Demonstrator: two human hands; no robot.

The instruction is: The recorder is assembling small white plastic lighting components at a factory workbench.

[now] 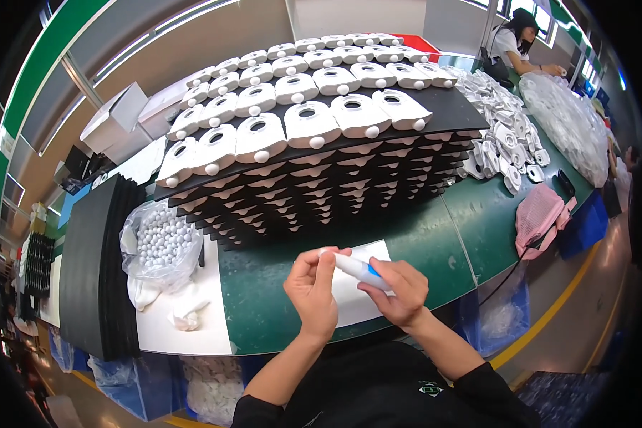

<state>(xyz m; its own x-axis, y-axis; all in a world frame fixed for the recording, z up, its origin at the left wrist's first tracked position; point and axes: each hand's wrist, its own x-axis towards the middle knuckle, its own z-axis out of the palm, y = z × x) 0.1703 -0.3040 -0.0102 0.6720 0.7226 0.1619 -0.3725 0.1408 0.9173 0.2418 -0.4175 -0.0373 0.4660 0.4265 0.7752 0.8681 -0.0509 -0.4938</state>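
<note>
Over the green table's front edge, my right hand [401,291] is wrapped round a small white squeeze bottle [354,266] with a blue band. The bottle lies tilted, its narrow end toward my left hand [312,289]. My left thumb and fingers are pinched together at that tip. A bit of white shows between them, too small to name. Beneath the hands lies a white sheet [357,294]. Behind them rises a stack of black boards [321,171], its top one bearing rows of white plastic housings [312,125], each with a round hole and a white ball at its near end.
A clear bag of white balls [165,239] sits left, beside upright black boards [93,264]. Loose white parts [506,139] are heaped right, near a pink cloth pouch [542,217] and a big plastic bag [567,128]. A co-worker [517,46] sits far right.
</note>
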